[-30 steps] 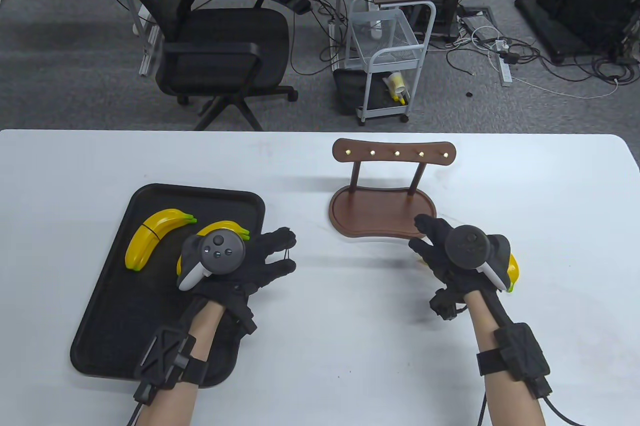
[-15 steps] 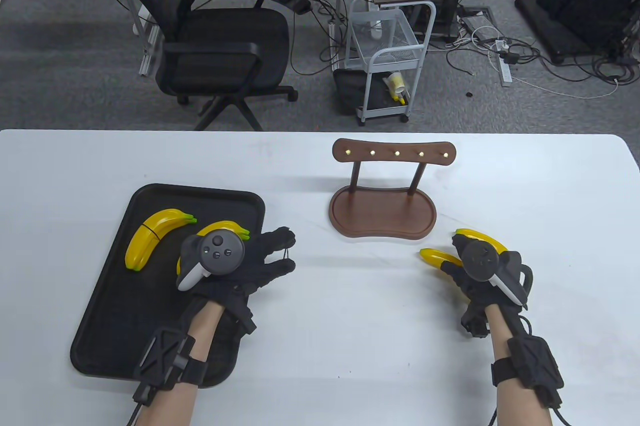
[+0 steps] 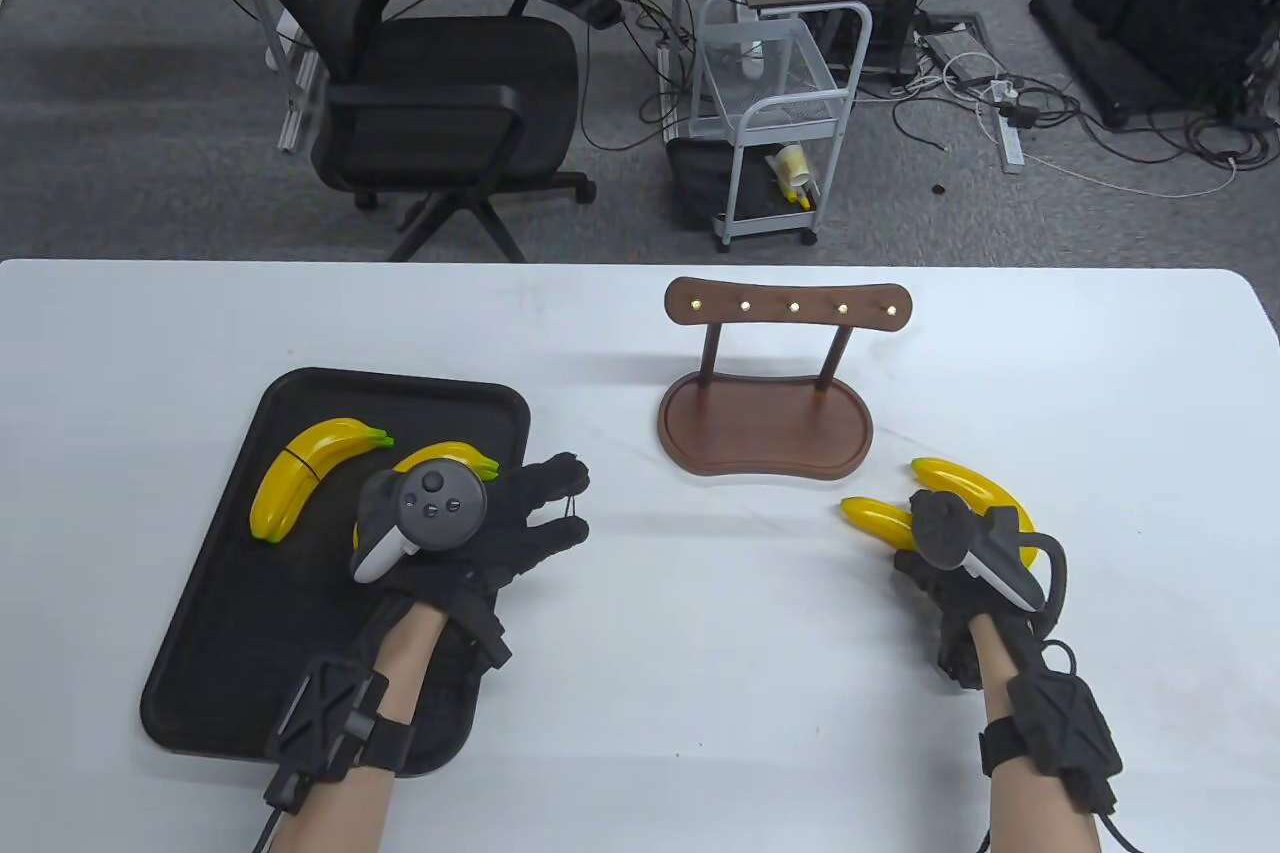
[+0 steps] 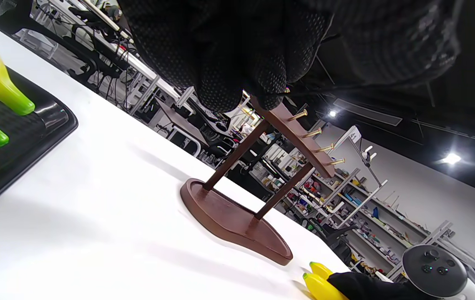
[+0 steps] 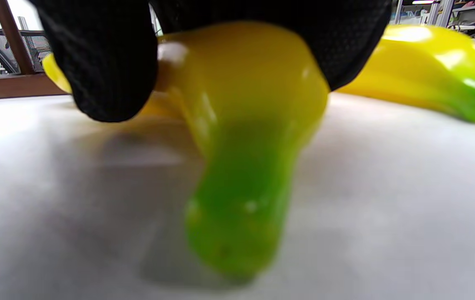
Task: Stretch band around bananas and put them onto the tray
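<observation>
Two loose yellow bananas point(image 3: 965, 483) lie on the white table at the right. My right hand point(image 3: 918, 533) is curled over them; in the right wrist view its fingers point(image 5: 104, 62) wrap one banana point(image 5: 241, 125), green stem toward the camera, and the second banana point(image 5: 420, 62) lies just behind. My left hand point(image 3: 565, 503) hovers at the right edge of the black tray point(image 3: 230, 593), and a thin black band point(image 3: 583, 496) runs between its fingertips point(image 4: 241, 91). A banded banana pair point(image 3: 305, 478) lies on the tray. Another pair point(image 3: 455, 458) is partly hidden under the left hand.
A brown wooden stand point(image 3: 765, 423) with brass pegs stands on the table between my hands, close to the loose bananas. Beyond the table's far edge are an office chair point(image 3: 440, 93) and a white wire cart point(image 3: 775, 123).
My right hand drew back from the stand's base to the right and closed over the loose bananas. The left hand stayed in place.
</observation>
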